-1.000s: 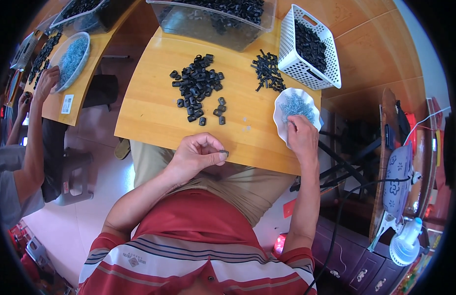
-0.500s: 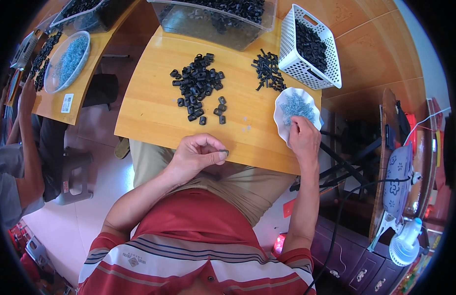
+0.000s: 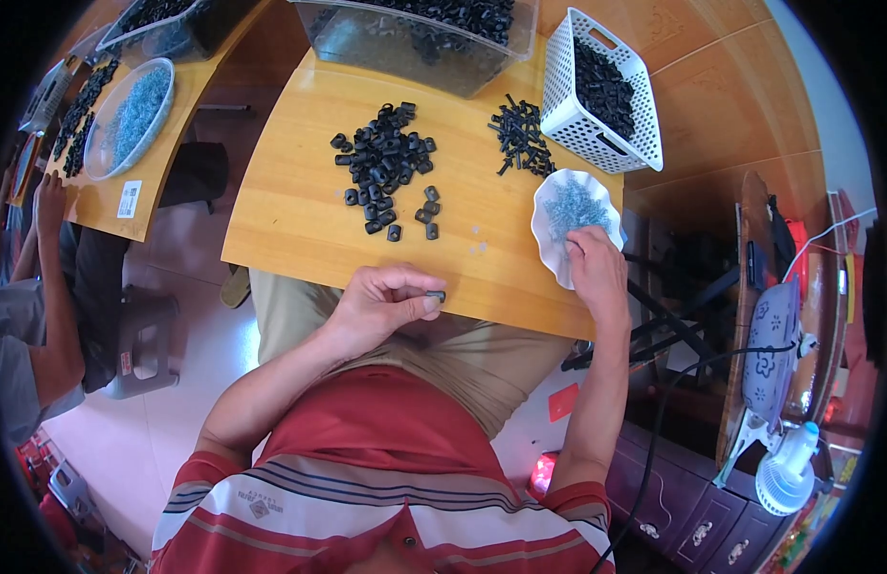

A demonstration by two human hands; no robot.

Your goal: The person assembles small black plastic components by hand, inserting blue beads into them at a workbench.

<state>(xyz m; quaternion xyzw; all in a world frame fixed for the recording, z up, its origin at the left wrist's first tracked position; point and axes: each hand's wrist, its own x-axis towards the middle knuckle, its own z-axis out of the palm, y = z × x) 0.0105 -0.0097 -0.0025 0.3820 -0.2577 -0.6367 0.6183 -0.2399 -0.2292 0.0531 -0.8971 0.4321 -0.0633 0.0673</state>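
Note:
Between the thumb and fingers of my left hand (image 3: 381, 304) is a small black plastic piece (image 3: 436, 296), held over the table's front edge. My right hand (image 3: 597, 268) reaches over the rim of a white scalloped dish (image 3: 549, 244), its fingertips pinched at the small bluish clear springs (image 3: 573, 209) inside. Whether a spring is caught between those fingertips cannot be made out. A pile of short black barrel-shaped pieces (image 3: 381, 163) lies on the table beyond my left hand. Thin black pin-like pieces (image 3: 520, 139) are heaped beyond the dish.
At the far side stand a clear plastic bin (image 3: 415, 57) of black parts and a white perforated basket (image 3: 606, 143), also filled. Another person's arm (image 3: 56, 268) rests by a second table at left, near a tub of springs (image 3: 133, 120). A small fan (image 3: 788, 478) is at right.
My right hand has shifted slightly to the right at the dish. My left hand keeps its place with the black piece. At left, the other person's hand has moved a little.

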